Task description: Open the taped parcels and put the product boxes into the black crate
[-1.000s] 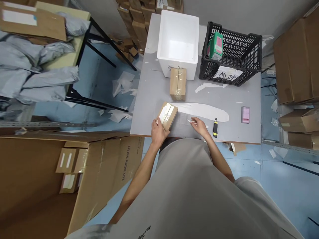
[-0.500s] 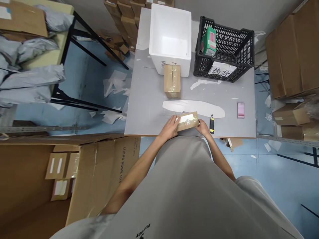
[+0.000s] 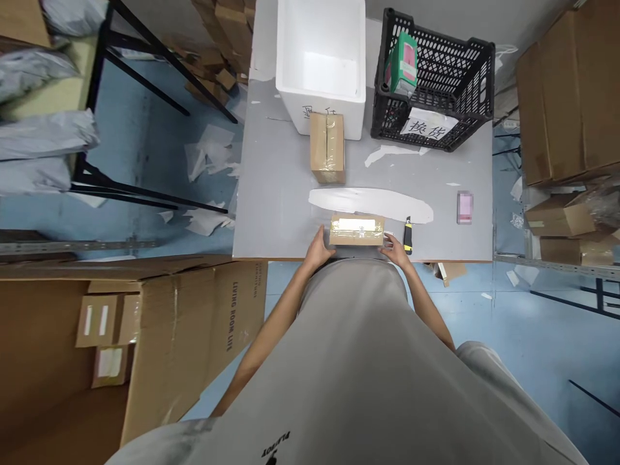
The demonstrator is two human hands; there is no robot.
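Note:
A small brown cardboard box (image 3: 357,239) with a white label and clear tape lies squarely near the front edge of the grey table (image 3: 276,213). My left hand (image 3: 318,250) is just off its left end, thumb and fingers apart, holding nothing. At the right end is my right hand (image 3: 395,250), its fingers spread beside the corner; whether they touch the cardboard I cannot tell. A yellow-and-black utility knife (image 3: 407,236) lies to the right of that hand. Behind the box is a long white bare strip (image 3: 372,201) on the tabletop.
A second taped carton (image 3: 327,148) stands against a white foam bin (image 3: 320,106). To its right, a black plastic crate (image 3: 436,84) holds a green box (image 3: 403,63). A pink-screened phone (image 3: 464,207) lies at right. A large open carton (image 3: 179,349) stands at lower left.
The labelled box has gone from tilted in both hands to lying level on the table. My left hand has let go and drawn back to the left. The whole view has shifted slightly.

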